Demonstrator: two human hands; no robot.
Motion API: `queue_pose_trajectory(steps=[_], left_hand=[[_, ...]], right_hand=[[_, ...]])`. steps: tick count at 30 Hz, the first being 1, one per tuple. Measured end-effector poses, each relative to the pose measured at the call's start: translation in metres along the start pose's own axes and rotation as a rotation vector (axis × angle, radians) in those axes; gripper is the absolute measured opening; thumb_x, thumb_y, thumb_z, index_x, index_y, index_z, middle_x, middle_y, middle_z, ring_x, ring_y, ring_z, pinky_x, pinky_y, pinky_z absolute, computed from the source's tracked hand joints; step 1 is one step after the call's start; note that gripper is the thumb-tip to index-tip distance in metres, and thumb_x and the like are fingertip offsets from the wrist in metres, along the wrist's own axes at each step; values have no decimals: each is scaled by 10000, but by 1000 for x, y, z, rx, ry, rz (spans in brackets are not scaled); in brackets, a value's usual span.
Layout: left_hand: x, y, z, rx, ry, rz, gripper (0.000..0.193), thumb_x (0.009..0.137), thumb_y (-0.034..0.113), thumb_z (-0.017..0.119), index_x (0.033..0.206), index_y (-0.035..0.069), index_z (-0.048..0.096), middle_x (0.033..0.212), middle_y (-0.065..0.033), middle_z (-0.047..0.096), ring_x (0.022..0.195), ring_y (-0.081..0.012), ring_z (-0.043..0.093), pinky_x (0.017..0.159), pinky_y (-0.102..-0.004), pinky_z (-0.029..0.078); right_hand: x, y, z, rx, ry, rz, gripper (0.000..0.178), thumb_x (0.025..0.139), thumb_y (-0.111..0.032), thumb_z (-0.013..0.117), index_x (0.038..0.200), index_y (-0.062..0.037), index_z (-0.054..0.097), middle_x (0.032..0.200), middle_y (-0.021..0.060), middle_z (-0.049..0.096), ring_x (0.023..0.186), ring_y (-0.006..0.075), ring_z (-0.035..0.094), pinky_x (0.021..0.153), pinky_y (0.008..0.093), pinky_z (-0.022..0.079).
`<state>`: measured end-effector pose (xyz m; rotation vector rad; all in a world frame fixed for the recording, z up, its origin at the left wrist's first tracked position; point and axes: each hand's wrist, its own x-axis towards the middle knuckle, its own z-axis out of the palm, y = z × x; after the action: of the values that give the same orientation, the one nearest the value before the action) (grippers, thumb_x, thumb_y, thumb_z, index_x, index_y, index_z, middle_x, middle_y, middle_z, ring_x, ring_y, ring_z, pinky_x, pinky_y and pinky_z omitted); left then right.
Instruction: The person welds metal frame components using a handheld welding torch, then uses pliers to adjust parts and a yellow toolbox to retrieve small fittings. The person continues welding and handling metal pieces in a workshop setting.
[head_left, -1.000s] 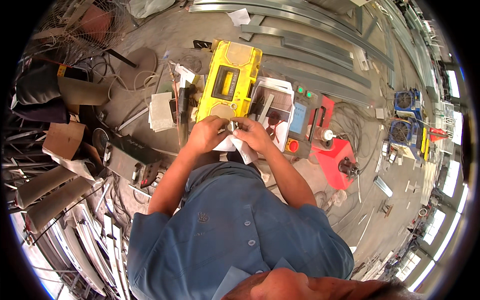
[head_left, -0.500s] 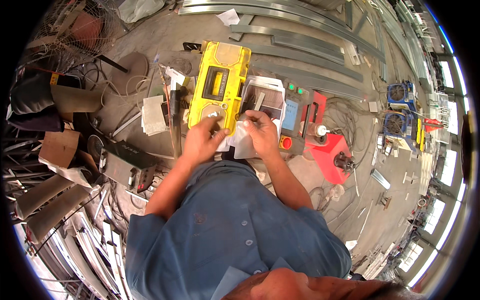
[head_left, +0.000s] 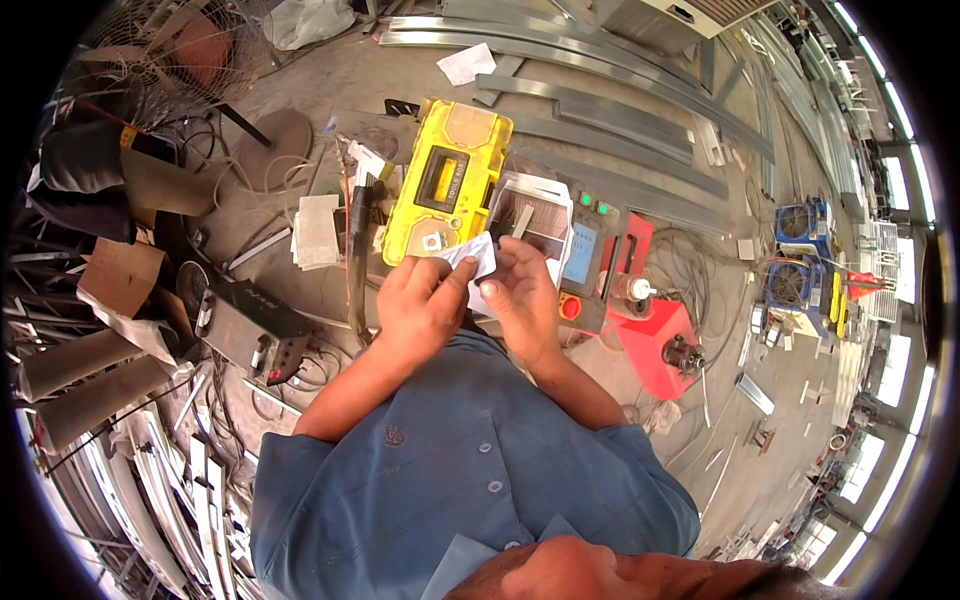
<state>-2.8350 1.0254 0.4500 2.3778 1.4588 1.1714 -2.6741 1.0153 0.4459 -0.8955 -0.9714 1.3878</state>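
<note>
Pinched between the thumb and fingers of my left hand [head_left: 425, 305] is a small white sheet of paper [head_left: 470, 256], which looks folded or creased. Beside the sheet's right edge, my right hand [head_left: 523, 300] is half curled, with a gap between thumb and fingers. A yellow toolbox [head_left: 435, 195] with a black handle lies just beyond my left hand. Near its closest end sits a small white square piece [head_left: 433, 242]. Right of the toolbox is an open white-edged box [head_left: 545, 205] with a flat metal strip in it.
A control panel [head_left: 582, 250] with green and red buttons adjoins a red machine [head_left: 660, 345] on the right. A black torch-like tool [head_left: 358, 235] and cardboard pieces [head_left: 318, 232] lie left. Metal profiles [head_left: 610, 115] cover the far floor; a fan [head_left: 165, 50] stands far left.
My left hand has come off the toolbox toward my right hand and now holds the white paper. My right hand's fingers have loosened around it. The view has shifted slightly.
</note>
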Motion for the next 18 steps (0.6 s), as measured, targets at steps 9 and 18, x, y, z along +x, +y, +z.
queue_pose_trajectory(steps=[9, 18], left_hand=[[11, 8, -28, -30, 113, -87, 607, 703, 79, 804, 1280, 33, 619, 1067, -126, 617, 882, -316, 601, 731, -394, 518], [1, 14, -29, -748, -36, -698, 109, 921, 74, 722, 934, -17, 663, 769, -52, 675, 707, -67, 581, 644, -256, 492]], right_hand=[[10, -16, 3, -663, 17, -113, 233, 877, -46, 734, 1104, -20, 686, 899, 70, 725, 795, 134, 690, 708, 285, 545], [15, -40, 4, -597, -141, 7, 202, 948, -171, 679, 1040, 9, 698, 905, 119, 738, 813, 173, 703, 725, 299, 534]])
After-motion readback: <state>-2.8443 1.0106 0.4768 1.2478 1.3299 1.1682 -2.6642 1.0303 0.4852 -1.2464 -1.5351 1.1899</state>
